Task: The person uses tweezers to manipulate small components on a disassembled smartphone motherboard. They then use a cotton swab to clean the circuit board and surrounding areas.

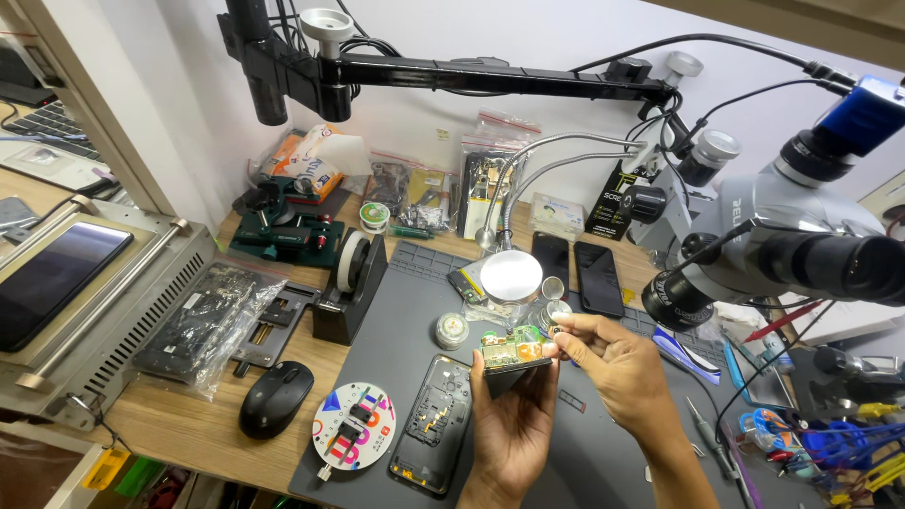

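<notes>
A wooden workbench (179, 424) carries a dark grey work mat (405, 311), and most of the small things lie on that mat. At the right a grey microscope (801, 236) leans in over the bench, and a black boom arm (452, 71) runs across the top. On the far left sits a metal machine (104, 311) with a dark screen lying on its top. A bag of black parts (203, 320) rests beside it, and a black mouse (275, 398) lies near the bench's front edge. A black tape dispenser (351, 283) stands at the mat's left edge.

On the mat, an opened phone shell (436, 424) lies face down with its inside showing, just right of a round, colourful disc (353, 426). Two dark phones (575, 269) lie farther back.

The left hand (514, 424) is raised above the mat, palm up, fingers closed around a dark block that carries a small green circuit board (514, 349) on top. The right hand (617, 363) comes in from the right, its thumb and forefinger pinched at the board's right end; whether something tiny sits between them cannot be told.
</notes>
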